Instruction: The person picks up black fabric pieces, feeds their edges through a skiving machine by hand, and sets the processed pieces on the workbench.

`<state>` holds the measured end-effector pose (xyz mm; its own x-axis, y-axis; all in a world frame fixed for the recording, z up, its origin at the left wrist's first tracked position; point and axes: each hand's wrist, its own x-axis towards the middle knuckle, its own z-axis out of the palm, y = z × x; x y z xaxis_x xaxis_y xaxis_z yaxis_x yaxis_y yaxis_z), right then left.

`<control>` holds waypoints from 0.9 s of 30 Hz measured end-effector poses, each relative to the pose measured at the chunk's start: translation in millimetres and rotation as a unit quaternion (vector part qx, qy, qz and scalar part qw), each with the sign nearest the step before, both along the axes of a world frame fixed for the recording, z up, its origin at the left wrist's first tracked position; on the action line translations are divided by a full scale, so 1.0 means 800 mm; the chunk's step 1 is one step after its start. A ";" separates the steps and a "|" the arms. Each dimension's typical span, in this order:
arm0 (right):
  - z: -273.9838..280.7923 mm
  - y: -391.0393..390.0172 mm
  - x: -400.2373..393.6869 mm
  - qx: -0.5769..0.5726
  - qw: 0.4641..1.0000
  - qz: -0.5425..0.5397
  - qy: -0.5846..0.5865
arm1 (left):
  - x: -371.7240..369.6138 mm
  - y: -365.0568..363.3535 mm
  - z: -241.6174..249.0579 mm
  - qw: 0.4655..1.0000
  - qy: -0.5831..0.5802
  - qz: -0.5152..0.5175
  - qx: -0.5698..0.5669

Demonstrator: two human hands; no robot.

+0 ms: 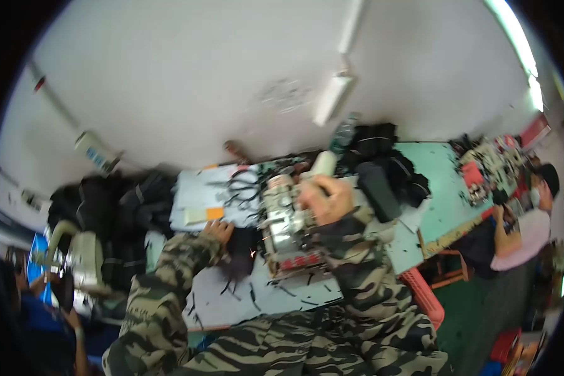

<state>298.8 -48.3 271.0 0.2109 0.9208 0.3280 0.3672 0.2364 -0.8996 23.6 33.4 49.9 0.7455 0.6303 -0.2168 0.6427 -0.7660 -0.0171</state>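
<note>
In front of me a metal sewing machine (285,219) stands on the pale table (269,299). My right hand (327,198) is at the machine's right side, fingers curled against its upper part; what they hold, if anything, is hidden. A white thread cone (324,164) stands just behind that hand. My left hand (218,231) rests at the upper left edge of a dark cloth piece (239,250), left of the machine, with its fingers spread. Black-handled scissors (241,188) lie on papers (194,188) beyond my left hand.
Dark fabric piles lie left (128,207) and back right (373,147), near a clear bottle (344,133). A second machine (84,257) stands far left. A red basket (424,297) is below the table's right edge. One person (523,235) sits right, another (41,319) left.
</note>
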 end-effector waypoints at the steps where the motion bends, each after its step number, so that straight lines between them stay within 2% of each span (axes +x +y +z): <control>1: 0.000 -0.001 -0.002 -0.010 1.000 -0.006 0.007 | 0.004 0.001 0.007 1.000 0.005 0.018 -0.023; 3: 0.007 -0.002 -0.007 -0.027 0.998 0.006 0.062 | 0.012 0.004 0.014 0.990 0.065 0.068 -0.100; 5: 0.009 -0.004 -0.004 -0.036 0.999 0.010 0.011 | 0.013 -0.004 0.017 0.982 0.082 0.111 -0.133; 7: 0.012 -0.016 -0.010 0.065 0.992 -0.069 -0.084 | 0.005 -0.017 0.014 0.981 0.060 0.126 -0.135; 9: -0.002 -0.038 -0.007 0.206 0.967 -0.126 -0.080 | 0.001 -0.025 0.014 0.978 0.044 0.146 -0.144; 10: 0.000 -0.063 -0.009 0.215 0.962 -0.135 -0.101 | -0.002 -0.031 0.017 0.974 0.040 0.159 -0.153; 12: -0.024 -0.099 -0.016 0.142 0.981 -0.089 -0.099 | -0.009 -0.037 0.024 0.961 0.034 0.188 -0.199; 13: -0.037 -0.110 -0.025 0.042 0.992 -0.039 -0.109 | -0.011 -0.034 0.025 0.966 0.030 0.185 -0.181; 15: -0.088 -0.121 -0.030 -0.064 0.970 0.076 -0.221 | -0.010 -0.029 0.024 0.974 0.019 0.171 -0.145; 16: -0.116 -0.126 -0.029 -0.061 0.942 0.145 -0.296 | -0.006 -0.026 0.022 0.983 -0.071 0.151 -0.082; 18: -0.138 -0.122 -0.041 -0.047 0.887 0.163 -0.429 | 0.051 -0.028 0.090 0.949 -0.182 0.216 -0.138; 20: -0.157 -0.116 -0.050 -0.038 0.834 0.139 -0.533 | 0.107 -0.012 0.108 0.928 -0.299 0.147 -0.166; 22: -0.174 -0.112 -0.050 -0.036 0.789 0.078 -0.609 | 0.159 0.002 0.120 0.942 -0.275 0.113 -0.158; 24: -0.187 -0.113 -0.043 -0.024 0.770 0.057 -0.635 | 0.188 0.013 0.117 0.959 -0.240 0.087 -0.123; 25: -0.191 -0.114 -0.040 -0.019 0.761 0.048 -0.647 | 0.197 0.019 0.111 0.964 -0.234 0.083 -0.099; 26: -0.193 -0.113 -0.039 -0.003 0.756 0.046 -0.653 | 0.207 0.040 0.073 0.959 -0.264 0.078 -0.064; 27: -0.193 -0.113 -0.037 -0.001 0.755 0.044 -0.654 | 0.209 0.038 0.078 0.960 -0.249 0.102 -0.071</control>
